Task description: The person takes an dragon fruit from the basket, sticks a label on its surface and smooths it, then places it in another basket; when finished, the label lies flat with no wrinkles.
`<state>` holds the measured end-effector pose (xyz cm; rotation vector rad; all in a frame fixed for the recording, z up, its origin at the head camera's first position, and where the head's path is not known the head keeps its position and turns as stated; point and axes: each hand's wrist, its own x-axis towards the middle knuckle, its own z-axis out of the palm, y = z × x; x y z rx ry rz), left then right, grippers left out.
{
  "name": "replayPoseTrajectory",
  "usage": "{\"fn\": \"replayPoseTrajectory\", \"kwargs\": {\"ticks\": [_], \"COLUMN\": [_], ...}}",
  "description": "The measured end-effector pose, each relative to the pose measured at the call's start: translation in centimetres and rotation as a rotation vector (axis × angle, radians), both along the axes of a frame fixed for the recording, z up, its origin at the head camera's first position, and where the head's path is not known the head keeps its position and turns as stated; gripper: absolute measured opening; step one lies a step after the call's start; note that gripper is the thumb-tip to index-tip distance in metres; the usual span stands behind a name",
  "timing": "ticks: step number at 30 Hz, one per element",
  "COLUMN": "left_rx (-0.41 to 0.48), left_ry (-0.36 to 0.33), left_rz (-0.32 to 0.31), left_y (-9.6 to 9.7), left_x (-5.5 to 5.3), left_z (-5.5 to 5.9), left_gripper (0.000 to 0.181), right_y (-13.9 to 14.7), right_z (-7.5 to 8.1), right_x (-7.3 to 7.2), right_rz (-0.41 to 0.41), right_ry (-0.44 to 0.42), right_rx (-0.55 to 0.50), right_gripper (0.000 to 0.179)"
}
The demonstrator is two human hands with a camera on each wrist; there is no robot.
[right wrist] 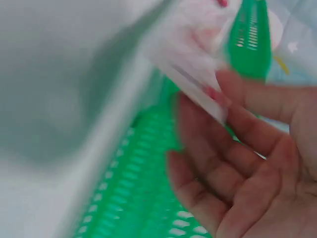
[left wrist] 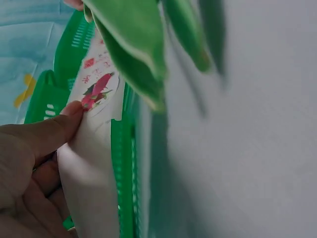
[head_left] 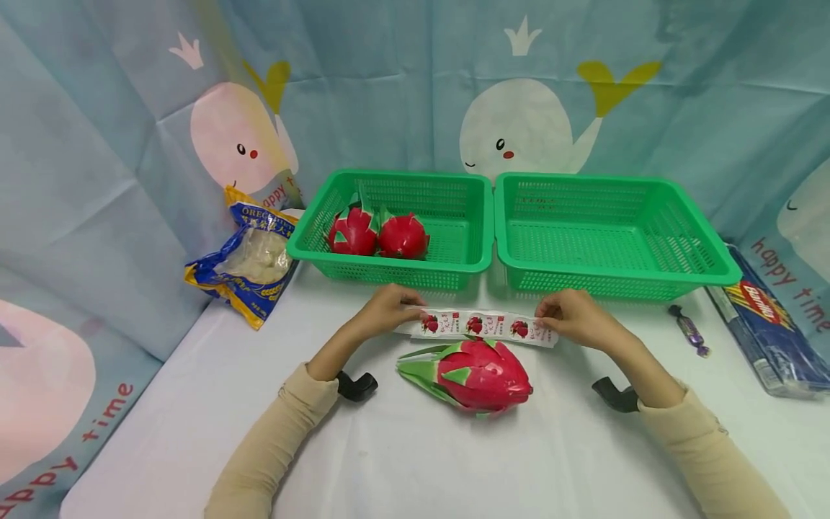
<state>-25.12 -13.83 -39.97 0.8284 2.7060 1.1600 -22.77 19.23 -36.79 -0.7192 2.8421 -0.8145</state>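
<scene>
A strip of stickers printed with dragon fruit pictures is stretched between both hands, just beyond a red dragon fruit on the white table. My left hand pinches the strip near its left end between thumb and fingers; in the left wrist view a blank white length of the strip runs down past the thumb. At the other end, my right hand pinches the strip between thumb and forefinger, the remaining fingers loosely bent. The dragon fruit's green leaves loom large in the left wrist view.
Behind the hands stand two green baskets; the left basket holds two dragon fruits, the right basket sits beside it. A blue and yellow bag leans at left. At right lie a purple-wrapped candy and a blue Barilla package.
</scene>
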Motion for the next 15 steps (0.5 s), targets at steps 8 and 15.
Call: {"fn": "replayPoseTrajectory", "kwargs": {"ticks": [8,15], "left_rx": [-0.035,0.027], "left_ry": [0.031,0.007], "left_rz": [-0.115,-0.210], "left_y": [2.8,4.4], "left_x": [-0.6,-0.9], "left_z": [1.5,2.1], "left_gripper": [0.014,0.014], "right_y": [-4.3,-6.8], "right_z": [1.0,0.0], "right_x": [0.9,-0.5], "right_rz": [0.130,0.314], "right_ry": [0.359,0.237], "right_rx": [-0.024,-0.214], "right_gripper": [0.023,0.029]}}
